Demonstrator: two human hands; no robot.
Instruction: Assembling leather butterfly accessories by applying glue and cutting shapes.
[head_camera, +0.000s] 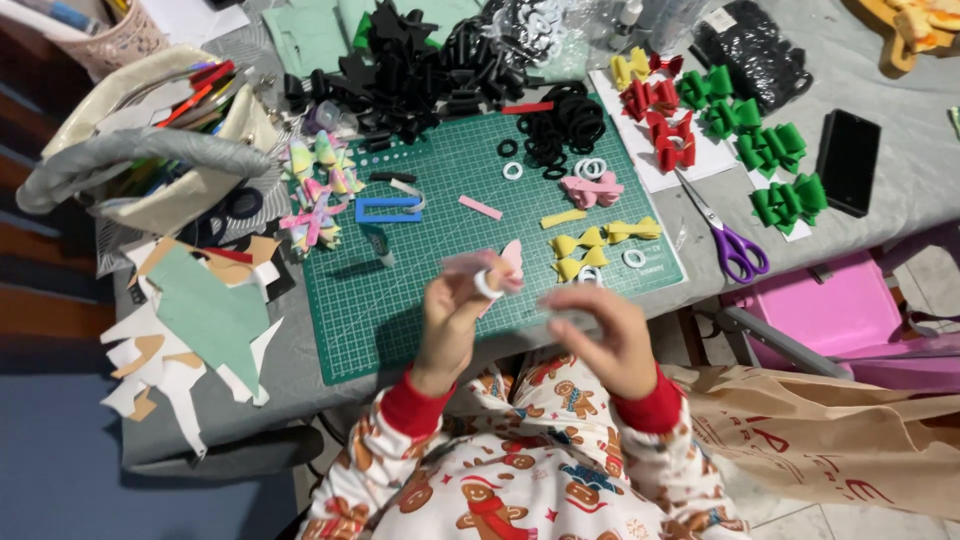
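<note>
My left hand (448, 322) is raised over the near edge of the green cutting mat (400, 290) and pinches a pink folded bow piece (500, 265) with a small white ring (487, 285) around it. My right hand (605, 335) hovers just to the right, fingers curled; a blurred pale strip seems to lie across its fingertips, but it is too blurred to be sure. Both wrists show red cuffs on gingerbread-print sleeves. On the mat beyond lie yellow bows (580, 243) and a pink bow (592, 190).
Purple-handled scissors (735, 245), red bows (668, 125) and green bows (775, 170), a black phone (848, 162), a pile of black bows and bands (420, 65), pastel bows (318, 190), a tool-filled bag (160, 140), paper scraps (200, 320), a pink box (830, 310).
</note>
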